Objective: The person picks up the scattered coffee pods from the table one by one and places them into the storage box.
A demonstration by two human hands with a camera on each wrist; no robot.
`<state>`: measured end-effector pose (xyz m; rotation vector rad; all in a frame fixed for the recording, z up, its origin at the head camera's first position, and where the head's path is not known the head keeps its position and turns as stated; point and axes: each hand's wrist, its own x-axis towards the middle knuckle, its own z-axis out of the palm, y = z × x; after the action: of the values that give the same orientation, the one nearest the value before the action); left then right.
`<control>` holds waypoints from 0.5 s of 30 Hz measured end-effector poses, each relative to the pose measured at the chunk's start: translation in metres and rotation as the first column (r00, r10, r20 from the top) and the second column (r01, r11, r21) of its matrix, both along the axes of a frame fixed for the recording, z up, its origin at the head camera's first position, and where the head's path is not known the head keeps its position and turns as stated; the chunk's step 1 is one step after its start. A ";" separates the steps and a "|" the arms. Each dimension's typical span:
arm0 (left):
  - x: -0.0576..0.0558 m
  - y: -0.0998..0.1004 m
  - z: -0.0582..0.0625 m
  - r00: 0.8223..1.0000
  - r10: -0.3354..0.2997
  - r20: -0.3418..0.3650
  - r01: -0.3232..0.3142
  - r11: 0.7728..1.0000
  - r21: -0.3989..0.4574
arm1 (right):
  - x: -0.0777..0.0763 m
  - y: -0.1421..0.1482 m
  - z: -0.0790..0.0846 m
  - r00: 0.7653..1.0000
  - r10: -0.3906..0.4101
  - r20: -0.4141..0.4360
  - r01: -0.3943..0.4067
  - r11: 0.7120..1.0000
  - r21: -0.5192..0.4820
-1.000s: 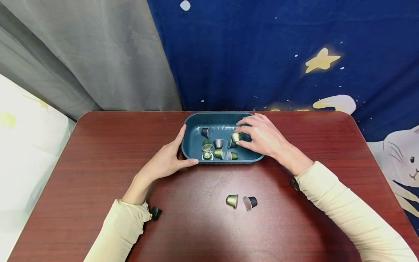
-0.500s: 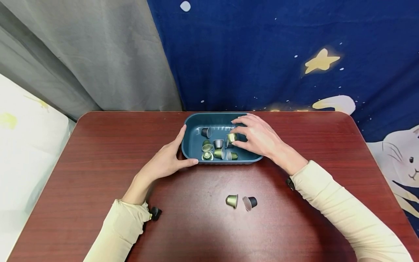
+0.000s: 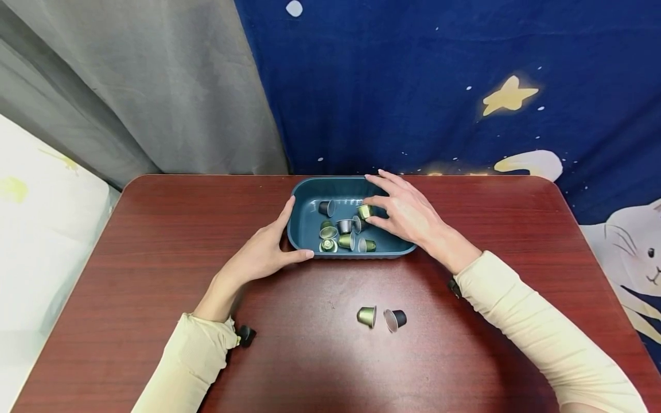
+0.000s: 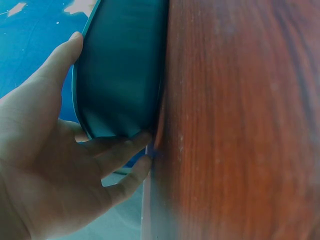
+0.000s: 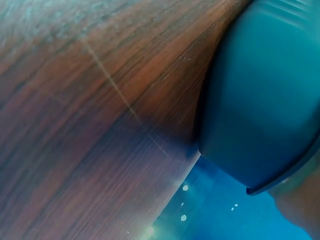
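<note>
My left hand (image 3: 262, 250) rests against the left end of a dark teal plastic tub (image 3: 400, 248), thumb over the front rim and fingers along the end wall. The left wrist view shows the hand's (image 4: 60, 135) fingers extended there. My right hand (image 3: 413, 217) reaches over the tub's right side, pinching a green coffee capsule (image 3: 364, 212) between thumb and index finger. Around it in the tub lie several capsules: a black one (image 3: 326, 207), a silver one (image 3: 344, 226), a dark one (image 3: 358, 224) partly behind the right thumb, and green ones (image 3: 346, 241).
On the red-brown wooden table (image 3: 289, 355), nearer than the tub, a green capsule (image 3: 366, 316) and a black capsule (image 3: 395, 320) lie on their sides. The tub stands by the table's back edge, before a grey curtain (image 3: 196, 86) and a blue starry cloth (image 3: 387, 86).
My right hand has shifted slightly left with the green capsule pinched in it, and its other fingers have spread. The dark capsule beneath has moved left toward the silver one. The left hand stays put.
</note>
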<state>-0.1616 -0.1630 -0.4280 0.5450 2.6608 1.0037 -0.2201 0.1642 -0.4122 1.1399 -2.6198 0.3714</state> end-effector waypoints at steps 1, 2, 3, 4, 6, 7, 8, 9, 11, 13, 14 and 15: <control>0.000 0.000 0.000 1.000 0.001 0.001 -0.001 1.000 0.002 | 0.000 0.000 0.000 1.000 -0.007 -0.001 0.007 1.000 0.006; 0.000 0.000 0.000 1.000 0.002 0.001 -0.002 1.000 0.001 | -0.001 -0.001 -0.001 1.000 -0.013 0.001 0.013 1.000 0.012; 0.000 0.000 0.000 1.000 0.003 0.000 -0.003 1.000 0.000 | -0.001 -0.001 -0.002 1.000 -0.021 0.002 0.021 1.000 0.018; 0.000 -0.001 0.000 1.000 0.003 0.000 -0.003 1.000 -0.003 | -0.001 -0.001 -0.002 1.000 -0.026 0.001 0.026 0.999 0.022; 0.000 0.000 0.001 1.000 0.003 0.001 -0.003 1.000 -0.007 | -0.001 -0.002 -0.003 0.999 -0.040 0.006 0.039 0.999 0.029; 0.000 0.000 0.001 1.000 0.004 0.002 -0.004 1.000 -0.008 | -0.002 -0.002 -0.004 0.999 -0.044 0.008 0.043 0.999 0.029; 0.000 0.000 0.001 1.000 0.004 0.004 -0.004 1.000 -0.010 | -0.002 -0.002 -0.004 0.999 -0.047 0.011 0.046 0.999 0.028; 0.000 0.000 0.002 1.000 0.004 0.005 -0.004 1.000 -0.010 | -0.001 -0.002 -0.004 0.999 -0.049 0.015 0.049 0.998 0.026; 0.001 0.000 0.002 1.000 0.004 0.004 -0.004 1.000 -0.011 | -0.001 -0.002 -0.005 0.998 -0.053 0.028 0.053 0.998 0.025; 0.001 -0.001 0.002 1.000 0.002 0.000 -0.002 1.000 -0.012 | -0.001 -0.003 -0.006 0.998 -0.055 0.036 0.055 0.998 0.024; 0.001 -0.001 0.002 1.000 0.000 -0.004 0.000 1.000 -0.013 | -0.001 -0.003 -0.006 0.998 -0.057 0.041 0.056 0.998 0.026; 0.001 -0.001 0.001 1.000 -0.001 -0.007 0.001 1.000 -0.013 | -0.001 -0.003 -0.006 0.997 -0.058 0.043 0.057 0.998 0.027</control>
<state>-0.1605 -0.1637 -0.4266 0.5476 2.6711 0.9850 -0.2208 0.1615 -0.4184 1.0730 -2.6967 0.3563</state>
